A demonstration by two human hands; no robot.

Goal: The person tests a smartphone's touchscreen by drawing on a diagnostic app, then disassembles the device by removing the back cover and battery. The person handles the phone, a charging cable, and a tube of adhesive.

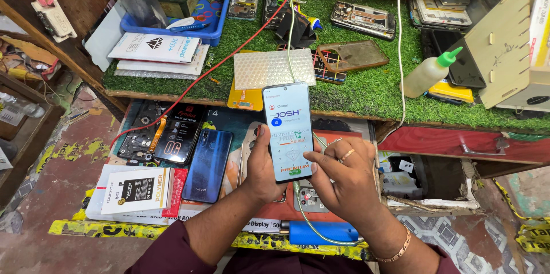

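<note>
left hand (pixel 260 168) wrapped round the smartphone (pixel 288 131), upright over the low shelf, right hand (pixel 344 179) curled with fingertips pressing its right edge, seemingly pinching a green cable (pixel 303 208), open floor either side.

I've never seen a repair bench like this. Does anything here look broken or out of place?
Yes. On the green turf mat, several phones with their backs off lie with insides exposed. The red drawer at right hangs open. The lit phone in both hands, left hand and right hand, looks intact.
</note>
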